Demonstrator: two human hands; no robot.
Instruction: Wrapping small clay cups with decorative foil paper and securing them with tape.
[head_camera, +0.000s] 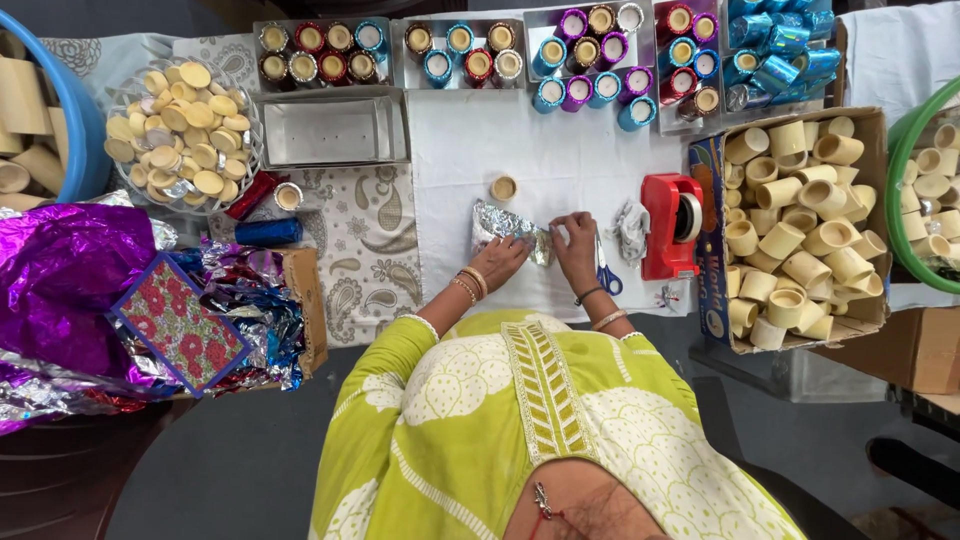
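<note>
Green-and-cream patterned clothing fills the foreground; beyond it the left hand and right hand lie close together on the white cloth, both pressing a small piece wrapped in silver foil, just left of the blue-handled scissors and the red tape dispenser. Judged from this grip, a neat wrap calls for taut foil, one hand pinning while the other smooths each fold flat.

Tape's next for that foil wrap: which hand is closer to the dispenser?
Right. The right hand sits on the silver foil piece, on the side toward the red tape dispenser. The left hand lies farther away, pressing the foil's near edge.
</note>
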